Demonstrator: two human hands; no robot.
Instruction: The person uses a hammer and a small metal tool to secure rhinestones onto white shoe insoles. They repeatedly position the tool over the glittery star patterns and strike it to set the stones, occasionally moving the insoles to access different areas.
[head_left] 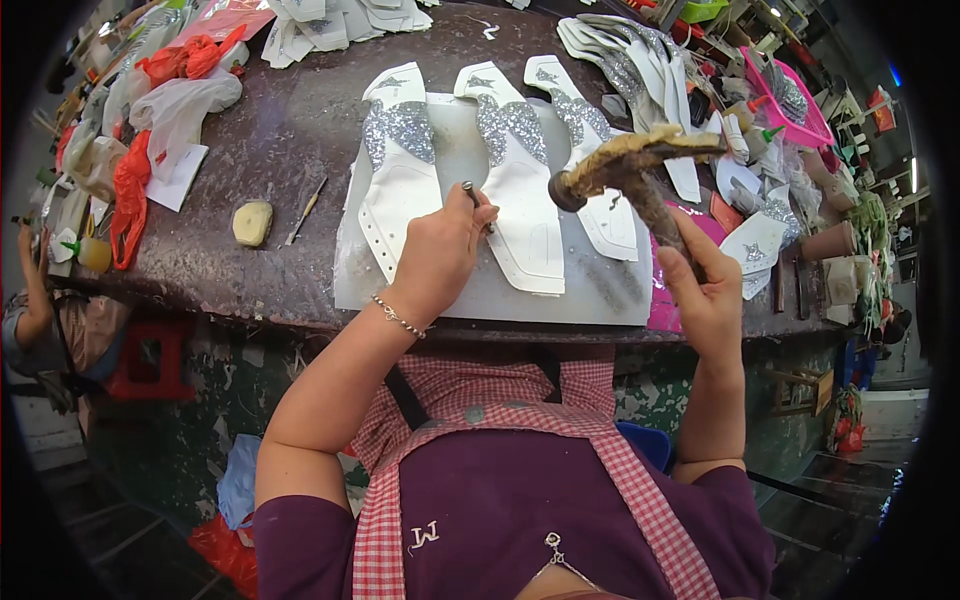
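Left hand (437, 255) partly hides metal tool (468, 187) at centre
White pieces (345, 24), upper left, run past the frame's top edge.

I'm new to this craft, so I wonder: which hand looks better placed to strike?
Probably the right hand: it grips the raised hammer. The left hand is occupied, holding a small metal rod by the middle white piece.

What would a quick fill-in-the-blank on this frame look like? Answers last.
1. The right hand holds a ____.
2. The left hand grips a short metal rod, and a beaded ____ circles that wrist.
3. On the pale board lie ____ white-and-silver pieces side by side.
4. The plastic basket at the upper right is bright ____.

Missing words: hammer; bracelet; three; pink.
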